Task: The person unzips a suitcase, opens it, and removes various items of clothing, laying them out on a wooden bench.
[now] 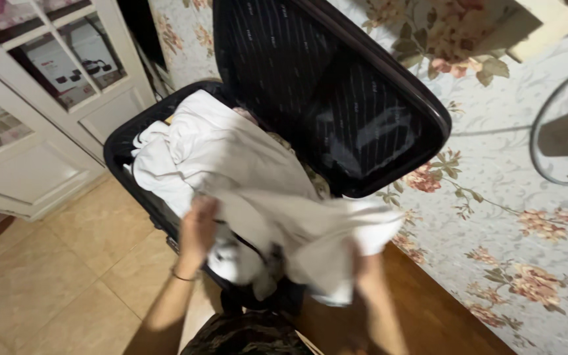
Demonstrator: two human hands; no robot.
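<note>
Suitcase holds white clothes.

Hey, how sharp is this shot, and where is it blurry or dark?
Head view: motion blur smears the left hand, right hand and white cloth; suitcase lid and floral bedspread are sharper; the foreground below the wrists sits in shadow.

garment – soft white cloth | suitcase – glossy hard shell | floor – smooth tile
</note>
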